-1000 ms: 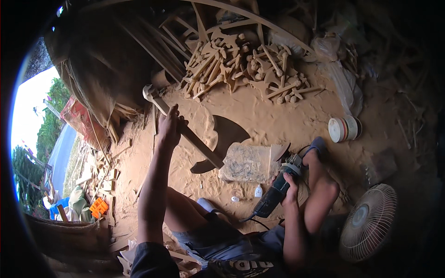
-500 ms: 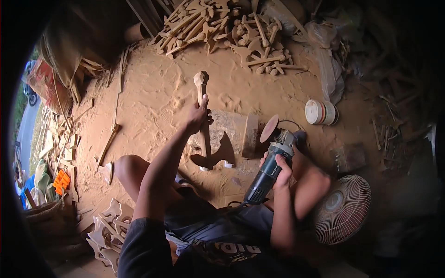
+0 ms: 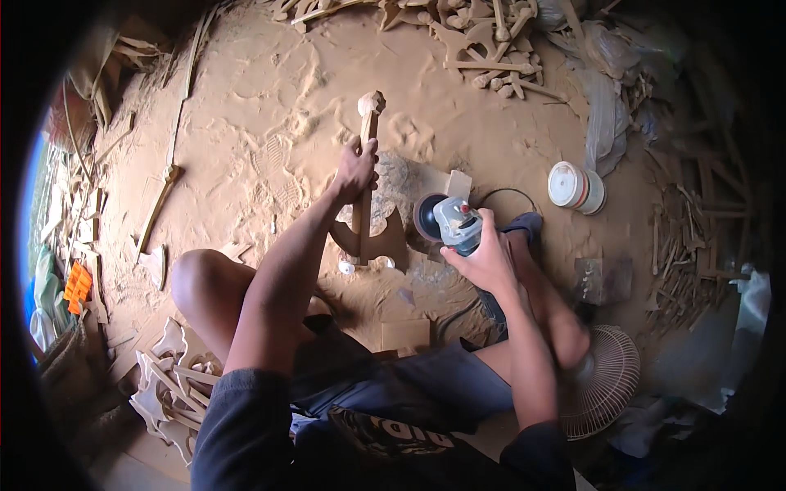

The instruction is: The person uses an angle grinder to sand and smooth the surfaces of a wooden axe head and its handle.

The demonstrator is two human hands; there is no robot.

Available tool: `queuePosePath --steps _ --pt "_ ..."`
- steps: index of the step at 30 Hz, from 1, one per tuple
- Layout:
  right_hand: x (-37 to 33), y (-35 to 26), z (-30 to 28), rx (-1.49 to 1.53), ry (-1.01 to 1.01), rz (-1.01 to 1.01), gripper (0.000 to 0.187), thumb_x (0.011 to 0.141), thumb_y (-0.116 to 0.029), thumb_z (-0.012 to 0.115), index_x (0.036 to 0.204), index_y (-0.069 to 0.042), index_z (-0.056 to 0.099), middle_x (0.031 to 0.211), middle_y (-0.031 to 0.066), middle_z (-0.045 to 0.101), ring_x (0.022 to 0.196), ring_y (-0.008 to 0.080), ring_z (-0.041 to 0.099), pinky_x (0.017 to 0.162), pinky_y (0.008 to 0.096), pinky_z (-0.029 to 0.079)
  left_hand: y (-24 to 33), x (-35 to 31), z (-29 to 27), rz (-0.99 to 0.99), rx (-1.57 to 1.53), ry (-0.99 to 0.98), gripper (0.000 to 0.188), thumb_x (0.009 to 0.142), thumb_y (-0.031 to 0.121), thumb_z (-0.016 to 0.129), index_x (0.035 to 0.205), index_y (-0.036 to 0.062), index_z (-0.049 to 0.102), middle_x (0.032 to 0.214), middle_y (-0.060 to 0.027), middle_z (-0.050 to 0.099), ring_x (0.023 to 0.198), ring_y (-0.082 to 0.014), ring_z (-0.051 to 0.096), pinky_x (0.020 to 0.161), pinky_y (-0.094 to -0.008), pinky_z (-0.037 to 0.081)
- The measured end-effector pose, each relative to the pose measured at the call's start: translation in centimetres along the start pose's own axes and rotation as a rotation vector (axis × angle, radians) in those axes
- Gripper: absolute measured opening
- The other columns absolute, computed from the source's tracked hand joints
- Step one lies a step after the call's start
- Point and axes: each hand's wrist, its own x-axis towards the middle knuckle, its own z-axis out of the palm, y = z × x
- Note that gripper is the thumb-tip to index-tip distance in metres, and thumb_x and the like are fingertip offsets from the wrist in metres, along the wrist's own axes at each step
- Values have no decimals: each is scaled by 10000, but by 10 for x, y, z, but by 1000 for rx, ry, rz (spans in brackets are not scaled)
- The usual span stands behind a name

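Observation:
My left hand (image 3: 355, 169) is wrapped round the shaft of a carved wooden axe (image 3: 385, 242). Its knobbed end points away from me, and its curved double blade lies toward me, beside a small white object (image 3: 346, 267). To the right, my right hand (image 3: 485, 255) grips an angle grinder (image 3: 458, 227). The grinder's round disc (image 3: 428, 217) faces left, apart from the axe blade; whether it spins I cannot tell. Just beyond the disc stands a wooden block (image 3: 458, 184). Much of the grinder's body is hidden behind my right hand and wrist.
Sawdust covers the floor (image 3: 237, 131). Carved wooden pieces (image 3: 491, 49) are piled at the far side, and more (image 3: 168, 385) lie near left. A white tub (image 3: 575, 187) stands at right, a fan (image 3: 603, 385) near my right knee. The grinder's cable (image 3: 514, 193) loops behind it.
My right hand has swung the grinder forward and turned it, so its disc now sits closer to the axe. The left hand still holds the axe. The whole view has shifted.

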Motion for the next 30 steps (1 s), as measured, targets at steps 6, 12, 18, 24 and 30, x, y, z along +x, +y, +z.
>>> queuePosePath --steps 6,12,18,24,30 --pt "42 1 39 30 -108 24 892 764 -331 912 1430 43 450 1199 287 730 1125 418 735 971 481 570 1 -4 -4 23 64 29 360 1114 364 560 1117 4 550 833 -80 574 564 -186 581 456 -362 520" --pt "47 4 54 70 -128 -60 924 763 -364 883 1450 38 414 1170 345 715 1101 516 702 943 558 566 -4 0 -13 1 65 43 361 1114 380 567 1158 22 558 849 -76 584 537 -159 557 447 -345 507" --pt "47 0 59 -18 -162 -30 918 773 -337 888 1462 52 422 1113 327 744 1044 490 738 906 533 591 -2 -3 -9 18 99 51 381 1115 366 552 1126 -15 550 844 -96 594 554 -186 587 444 -357 519" --pt "52 -13 53 -206 -152 43 897 773 -344 888 1459 29 447 1109 345 732 1044 527 714 900 567 583 -8 -2 -14 -42 70 80 391 1115 404 571 1255 39 565 889 -78 607 528 -128 540 433 -311 506" --pt "47 -1 52 -95 -167 8 900 781 -347 884 1475 17 443 1162 347 723 1087 525 705 938 548 579 -8 -3 -9 -15 58 84 325 1112 354 567 1104 31 533 811 -57 541 527 -166 541 425 -336 493"
